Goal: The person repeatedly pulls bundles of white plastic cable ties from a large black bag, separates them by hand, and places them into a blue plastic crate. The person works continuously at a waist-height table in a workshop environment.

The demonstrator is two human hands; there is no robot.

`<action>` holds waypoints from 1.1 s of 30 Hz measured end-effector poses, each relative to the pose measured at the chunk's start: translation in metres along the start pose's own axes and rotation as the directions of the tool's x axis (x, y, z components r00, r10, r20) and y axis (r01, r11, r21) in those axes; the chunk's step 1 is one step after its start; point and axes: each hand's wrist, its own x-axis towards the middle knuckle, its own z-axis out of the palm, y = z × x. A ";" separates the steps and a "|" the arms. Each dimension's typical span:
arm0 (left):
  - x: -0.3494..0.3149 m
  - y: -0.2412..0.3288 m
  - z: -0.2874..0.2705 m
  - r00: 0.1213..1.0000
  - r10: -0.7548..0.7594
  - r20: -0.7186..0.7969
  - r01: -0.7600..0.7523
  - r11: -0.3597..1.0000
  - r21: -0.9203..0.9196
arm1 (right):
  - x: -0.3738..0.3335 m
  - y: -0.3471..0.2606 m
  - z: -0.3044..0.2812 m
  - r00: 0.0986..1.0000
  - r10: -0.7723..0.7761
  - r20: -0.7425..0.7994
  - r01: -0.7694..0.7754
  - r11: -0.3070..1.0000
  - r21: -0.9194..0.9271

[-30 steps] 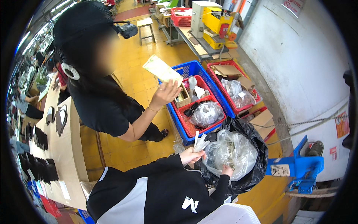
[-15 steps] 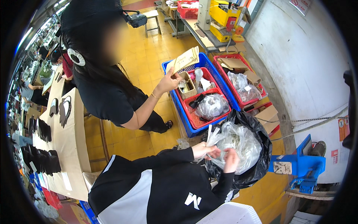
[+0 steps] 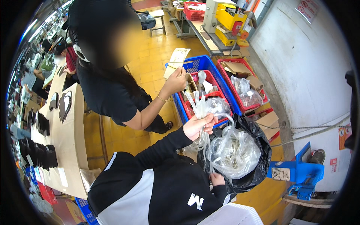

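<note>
My left hand [image 3: 198, 126] is closed around a bunch of translucent plastic strips [image 3: 201, 106], whose ends stick up above my fist. The long tails of the strips hang down beside a black bag. Lower down, my right hand [image 3: 217, 179] pinches at the lower end of a hanging strip; its fingers are partly hidden. A clear plastic bag [image 3: 240, 150] with pale strip-like contents lies inside the black plastic bag [image 3: 262, 165], just right of both hands.
Beyond my hands stands a blue crate [image 3: 234, 103] holding red baskets. A red crate [image 3: 257, 103] with bags and cardboard is beside it. To the left, a co-worker's hand [image 3: 175, 81] holds a cream paper packet [image 3: 177, 62]. A blue machine [image 3: 296, 170] stands at right.
My left hand has risen forward with the strips, away from the black bag. My right hand has dropped toward me, along their tails. The co-worker's paper packet has shifted left.
</note>
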 end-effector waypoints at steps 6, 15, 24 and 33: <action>0.007 -0.013 0.001 0.998 -0.049 -0.036 0.049 0.999 -0.012 | -0.032 0.122 0.055 0.902 0.330 0.278 -0.383 0.909 0.162; 0.019 -0.019 0.005 0.998 -0.057 -0.042 0.055 0.997 -0.056 | -0.053 0.165 0.104 0.700 0.587 0.407 -0.713 0.608 0.348; 0.016 -0.016 0.005 0.994 -0.110 -0.015 0.110 0.994 -0.024 | -0.068 0.198 0.130 0.933 0.325 -0.152 -0.356 0.894 -0.273; -0.027 -0.042 -0.018 0.954 -0.299 0.005 0.294 0.941 0.169 | 0.110 0.086 -0.005 0.754 0.095 -0.650 0.044 0.980 0.194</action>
